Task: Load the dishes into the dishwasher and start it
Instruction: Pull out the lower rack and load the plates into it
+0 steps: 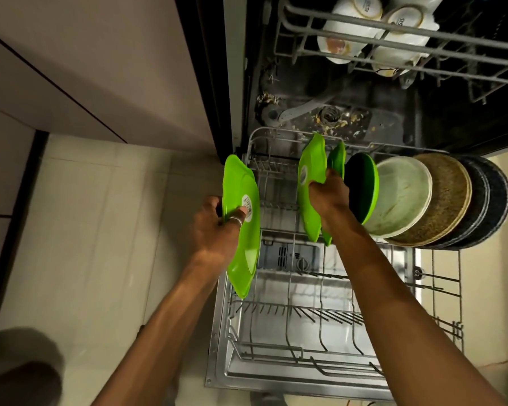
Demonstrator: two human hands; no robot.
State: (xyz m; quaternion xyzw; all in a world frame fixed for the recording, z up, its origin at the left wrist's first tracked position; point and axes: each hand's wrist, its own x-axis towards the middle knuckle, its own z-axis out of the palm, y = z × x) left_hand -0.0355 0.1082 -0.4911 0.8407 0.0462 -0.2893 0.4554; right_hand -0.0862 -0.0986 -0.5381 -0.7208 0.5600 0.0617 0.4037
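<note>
The dishwasher stands open with its lower rack (291, 315) pulled out over the door. My left hand (214, 227) grips a bright green plate (242, 230) on edge, just left of the rack. My right hand (330, 194) holds a second green plate (310, 183) upright among the rack's tines, with a third green plate (336, 159) right behind it. To the right stand a green bowl (364, 191), a white plate (402, 194), a brown speckled plate (443, 200) and dark plates (490, 200), all in a row.
The upper rack (393, 39) holds several white cups (355, 24) upside down. Food scraps litter the tub floor (335, 121). The front half of the lower rack has bare tines. A cabinet front (100, 68) and tiled floor (100, 230) lie to the left.
</note>
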